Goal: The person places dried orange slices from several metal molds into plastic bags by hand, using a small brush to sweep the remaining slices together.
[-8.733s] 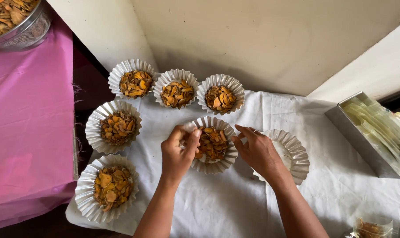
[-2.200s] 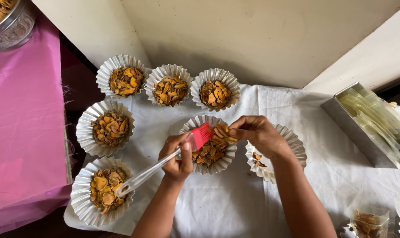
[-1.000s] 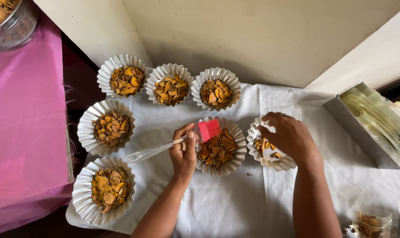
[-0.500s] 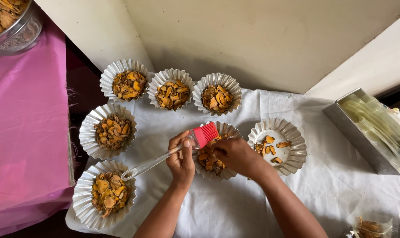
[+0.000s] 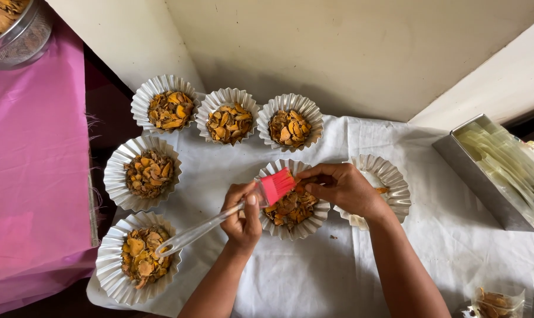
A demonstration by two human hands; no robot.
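A white cloth (image 5: 314, 282) is spread over the work surface, with a pink sheet (image 5: 31, 176) lying to its left. A rectangular metal tin of pale yellowish strips (image 5: 496, 171) is set at the right edge. Seven fluted silver foil cups are laid out; six are filled with orange-brown dried slices, as in the near-left cup (image 5: 138, 259).

The central foil cup (image 5: 290, 206) is being worked on. The left hand (image 5: 242, 215) is closed around the clear handle of a red-bristled silicone brush (image 5: 277, 186), the bristles held just above the cup's far rim. The right hand (image 5: 340, 188) is pinched together over the slices; whether a slice is gripped cannot be told. The nearly empty foil cup (image 5: 390, 188) lies just beside that wrist.

Judged step: slices are being shifted out of the central cup. Next, a light pinch and short carry seem called for.
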